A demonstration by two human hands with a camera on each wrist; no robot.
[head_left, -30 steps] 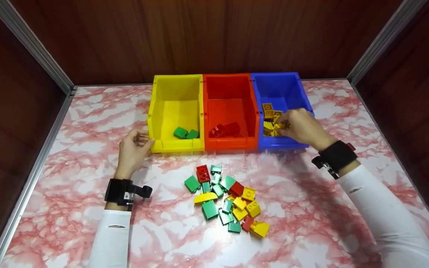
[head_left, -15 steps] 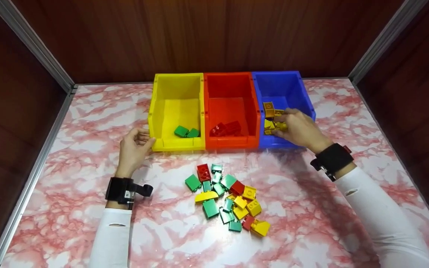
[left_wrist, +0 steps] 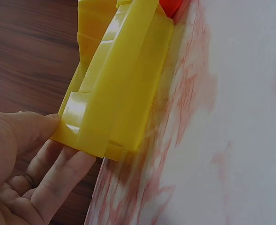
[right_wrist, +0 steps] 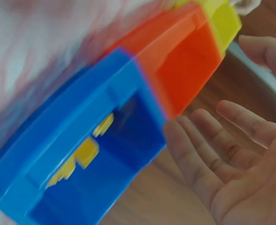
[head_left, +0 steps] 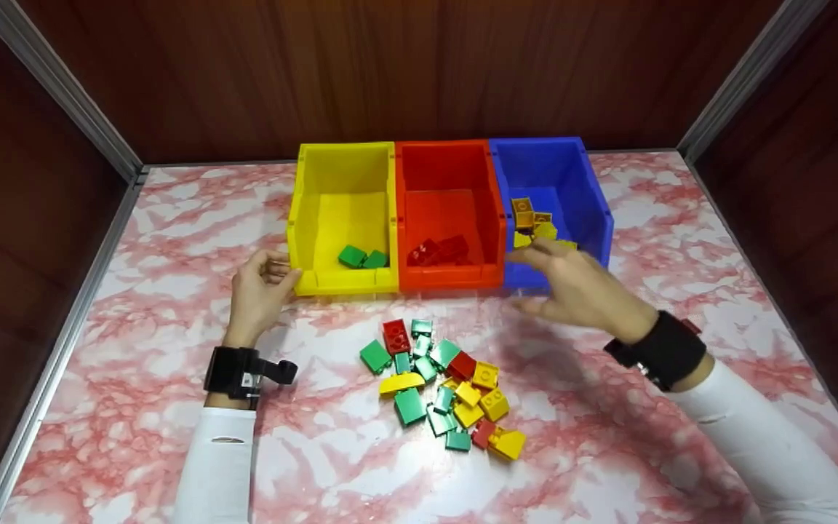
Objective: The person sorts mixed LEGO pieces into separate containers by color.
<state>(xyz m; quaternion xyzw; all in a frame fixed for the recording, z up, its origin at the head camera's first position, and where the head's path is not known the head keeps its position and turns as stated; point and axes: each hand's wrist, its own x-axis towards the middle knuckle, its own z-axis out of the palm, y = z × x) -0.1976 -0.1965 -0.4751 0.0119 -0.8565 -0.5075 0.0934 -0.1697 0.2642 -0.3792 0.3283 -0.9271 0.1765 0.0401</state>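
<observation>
My left hand [head_left: 259, 295] pinches the front left corner of the yellow bin [left_wrist: 112, 89], thumb on one face and fingertips on the other. Over the front lip of the blue bin [head_left: 593, 175] hovers my right hand [head_left: 579, 287], slightly blurred, with fingers spread and nothing between them. Several yellow toy bricks [head_left: 523, 212] lie in the blue bin, partly hidden by that hand in the head view. In the right wrist view the palm [right_wrist: 255, 178] and fingers show bare beside the bins.
Between them stands a red bin [head_left: 450, 164] with red bricks [head_left: 452, 249]; green bricks [head_left: 352, 256] lie in the yellow bin. A loose pile of green, red and yellow bricks [head_left: 410, 406] lies on the marbled table [head_left: 332, 466]. Brown panels [head_left: 419, 65] enclose the table.
My right hand has let go of the yellow brick it held in the blue bin, opened, and drawn back towards the front lip. The left hand stays at the yellow bin's corner.
</observation>
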